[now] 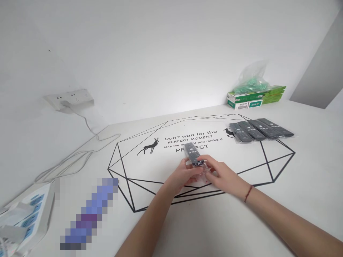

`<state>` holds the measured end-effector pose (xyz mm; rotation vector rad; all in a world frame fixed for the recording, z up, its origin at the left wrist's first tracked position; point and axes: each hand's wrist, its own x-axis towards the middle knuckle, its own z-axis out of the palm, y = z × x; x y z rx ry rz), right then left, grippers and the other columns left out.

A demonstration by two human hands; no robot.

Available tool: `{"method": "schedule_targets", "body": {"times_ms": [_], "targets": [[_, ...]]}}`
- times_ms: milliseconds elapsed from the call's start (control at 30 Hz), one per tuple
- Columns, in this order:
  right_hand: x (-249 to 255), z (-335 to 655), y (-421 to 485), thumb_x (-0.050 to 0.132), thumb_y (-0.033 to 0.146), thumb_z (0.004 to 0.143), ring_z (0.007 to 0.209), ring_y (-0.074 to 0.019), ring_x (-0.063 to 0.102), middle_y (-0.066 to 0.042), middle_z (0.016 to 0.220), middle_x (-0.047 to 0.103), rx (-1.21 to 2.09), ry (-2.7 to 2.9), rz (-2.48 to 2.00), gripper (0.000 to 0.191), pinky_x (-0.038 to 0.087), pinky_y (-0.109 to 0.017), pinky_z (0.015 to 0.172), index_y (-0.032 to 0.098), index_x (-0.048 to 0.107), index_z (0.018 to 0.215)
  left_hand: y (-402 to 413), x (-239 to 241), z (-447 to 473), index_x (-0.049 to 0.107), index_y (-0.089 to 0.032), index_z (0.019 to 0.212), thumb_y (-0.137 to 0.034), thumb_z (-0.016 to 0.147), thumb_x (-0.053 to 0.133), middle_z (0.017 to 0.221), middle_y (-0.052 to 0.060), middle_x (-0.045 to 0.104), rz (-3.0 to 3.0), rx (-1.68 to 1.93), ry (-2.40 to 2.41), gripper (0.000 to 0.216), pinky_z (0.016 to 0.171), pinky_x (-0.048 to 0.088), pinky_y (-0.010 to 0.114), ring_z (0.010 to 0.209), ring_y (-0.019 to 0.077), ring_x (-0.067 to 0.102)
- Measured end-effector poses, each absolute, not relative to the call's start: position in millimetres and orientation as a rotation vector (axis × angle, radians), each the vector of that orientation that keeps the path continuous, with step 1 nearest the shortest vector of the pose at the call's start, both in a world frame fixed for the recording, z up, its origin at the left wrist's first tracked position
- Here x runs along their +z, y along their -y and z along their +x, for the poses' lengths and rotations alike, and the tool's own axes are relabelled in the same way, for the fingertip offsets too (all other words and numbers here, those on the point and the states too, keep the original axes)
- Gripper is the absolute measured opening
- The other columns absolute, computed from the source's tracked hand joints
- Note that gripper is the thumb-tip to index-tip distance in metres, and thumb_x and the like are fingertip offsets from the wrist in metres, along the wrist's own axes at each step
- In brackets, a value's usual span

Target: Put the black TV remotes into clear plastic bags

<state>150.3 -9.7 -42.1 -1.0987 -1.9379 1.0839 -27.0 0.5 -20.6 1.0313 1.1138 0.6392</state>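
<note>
A dark remote control in a clear plastic sleeve is held over the printed middle of the table, its far end tilted away from me. My left hand is closed around its near left side. Fingers of my right hand pinch the near end, where loose clear plastic sticks out past the remote. To the right, several similar remotes lie side by side in clear sleeves on the table. The undersides of the fingers and the remote's back are hidden.
Green and white boxes topped by a clear bag with green contents stand against the wall. On the left are a wall socket, loose cables and a power strip. A pixelated blue-purple object lies beside the strip.
</note>
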Motion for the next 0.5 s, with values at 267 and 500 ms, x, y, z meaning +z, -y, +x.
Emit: {"method": "schedule_targets", "body": {"times_ms": [267,500], "targets": [[-33.6,153.0,7.8,0.049,0.02,0.084,0.07,-0.0141,0.06,-0.001,0.091,0.065,0.938,1.909,-1.069,0.033,0.051,-0.027,0.064,0.026,0.052,0.116,-3.3,-20.1,-25.0,0.042,-0.027,0.133,-0.033,0.074,0.072,0.091,0.003,0.066,1.238,0.842,-1.065,0.067,0.089,0.045,0.039,0.086,0.0167,0.061],[-24.9,155.8,7.8,0.053,0.026,0.083,0.084,-0.019,0.062,-0.005,0.099,0.068,0.89,1.955,-1.015,0.017,0.052,-0.033,0.073,0.024,0.066,0.094,-6.4,-23.3,-24.8,0.055,-0.022,0.118,-0.036,0.075,0.069,0.086,0.002,0.066,1.375,0.912,-1.103,0.047,0.085,0.047,0.037,0.088,0.0184,0.063]]}}
